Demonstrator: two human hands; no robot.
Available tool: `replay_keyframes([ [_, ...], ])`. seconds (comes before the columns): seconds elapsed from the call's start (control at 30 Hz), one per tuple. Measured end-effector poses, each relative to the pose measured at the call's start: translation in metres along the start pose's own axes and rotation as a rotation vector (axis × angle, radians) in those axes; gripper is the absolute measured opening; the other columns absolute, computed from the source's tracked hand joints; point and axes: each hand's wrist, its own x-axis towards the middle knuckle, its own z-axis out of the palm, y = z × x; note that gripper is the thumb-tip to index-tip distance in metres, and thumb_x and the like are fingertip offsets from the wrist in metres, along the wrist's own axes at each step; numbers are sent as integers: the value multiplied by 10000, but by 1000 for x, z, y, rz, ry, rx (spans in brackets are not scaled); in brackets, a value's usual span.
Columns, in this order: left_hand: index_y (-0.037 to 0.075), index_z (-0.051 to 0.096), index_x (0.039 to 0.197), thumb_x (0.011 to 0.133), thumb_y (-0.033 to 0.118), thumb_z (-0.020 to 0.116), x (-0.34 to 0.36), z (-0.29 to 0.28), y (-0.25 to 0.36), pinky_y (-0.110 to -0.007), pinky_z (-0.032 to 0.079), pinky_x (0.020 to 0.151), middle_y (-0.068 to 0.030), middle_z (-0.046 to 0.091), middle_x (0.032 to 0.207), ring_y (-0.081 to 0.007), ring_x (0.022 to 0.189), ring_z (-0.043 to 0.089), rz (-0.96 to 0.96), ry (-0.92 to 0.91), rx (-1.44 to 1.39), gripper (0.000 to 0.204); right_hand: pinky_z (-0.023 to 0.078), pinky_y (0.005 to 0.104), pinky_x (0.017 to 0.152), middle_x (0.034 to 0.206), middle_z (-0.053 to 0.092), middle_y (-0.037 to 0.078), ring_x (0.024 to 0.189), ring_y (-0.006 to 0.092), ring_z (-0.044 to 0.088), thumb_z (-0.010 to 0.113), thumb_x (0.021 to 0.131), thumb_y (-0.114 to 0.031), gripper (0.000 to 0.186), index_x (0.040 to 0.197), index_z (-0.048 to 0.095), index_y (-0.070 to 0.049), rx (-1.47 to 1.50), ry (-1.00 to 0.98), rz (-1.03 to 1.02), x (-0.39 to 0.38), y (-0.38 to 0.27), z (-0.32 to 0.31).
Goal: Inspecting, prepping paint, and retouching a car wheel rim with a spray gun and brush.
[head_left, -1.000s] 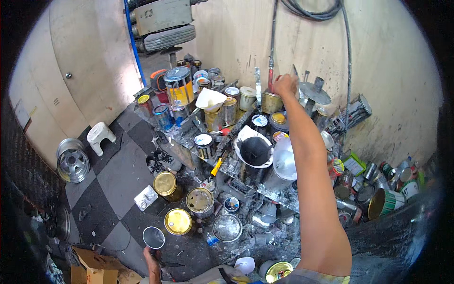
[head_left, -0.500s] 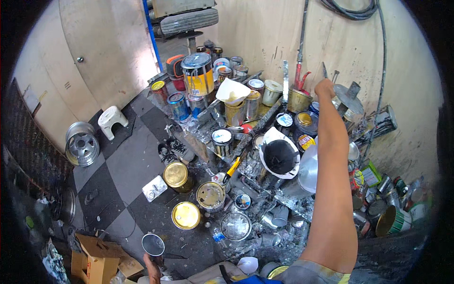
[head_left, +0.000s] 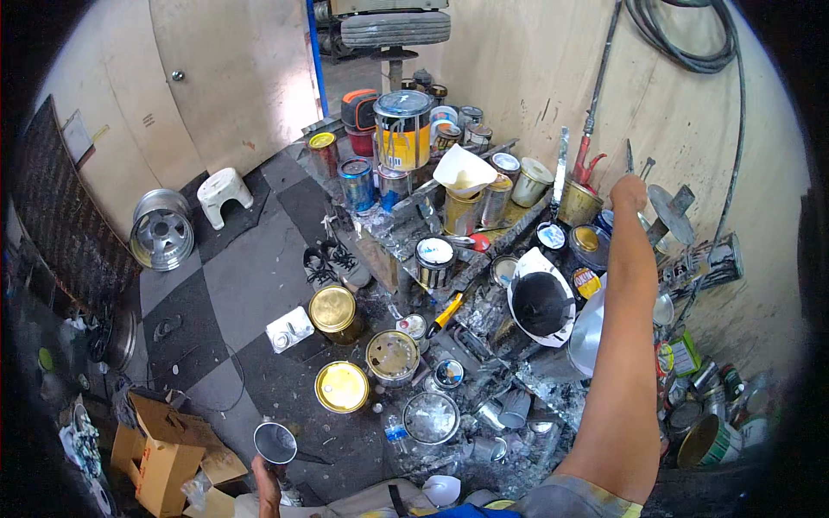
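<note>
My right arm stretches far forward to the paint-stained bench. At its end my right hand [head_left: 629, 192] is closed among the cans near the wall, its fingers curled. A thin dark blade [head_left: 629, 155] rises just above it; what the fingers grip is hidden. Beside that hand stands a round metal disc with a stub shaft [head_left: 672, 214]. Low at the left, my left hand [head_left: 267, 483] holds a small round cup [head_left: 275, 443], grey inside, with its mouth facing up. A white paper strainer with a dark middle [head_left: 541, 302] sits nearer than my right hand, left of my forearm.
Paint cans [head_left: 403, 134] crowd the bench [head_left: 380, 226]. More tins, including a gold-lidded one [head_left: 342, 387], stand on the checkered floor. A yellow-handled brush [head_left: 446, 312], cardboard box [head_left: 173, 462], white stool [head_left: 226, 197] and wheel rim [head_left: 162, 237] lie around. Discarded cans [head_left: 712, 440] pile up at right.
The whole view has shifted, so the bench and wall appear farther right and mostly lower. My right hand keeps its place by the blade, and the cup stays in my left hand.
</note>
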Motion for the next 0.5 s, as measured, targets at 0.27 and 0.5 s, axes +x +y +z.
replay_keyframes([
  [0.27, 102, 608, 800, 993, 491, 408, -19, 37, 44, -267, 322, 500, 17, 550, 647, -87, 546, 464, 30, 1, 105, 479, 597, 429, 867, 1172, 732, 134, 1075, 308, 718, 522, 980, -173, 291, 1129, 754, -80, -220, 95, -91, 39, 18, 33],
  [0.5, 100, 619, 884, 992, 494, 432, -14, 23, 27, -274, 354, 529, 15, 572, 714, -92, 592, 492, -4, 28, 29, 449, 585, 476, 894, 1203, 708, 172, 1125, 360, 688, 518, 986, -198, 315, 1151, 737, -43, -211, 38, -168, 26, 8, 19],
])
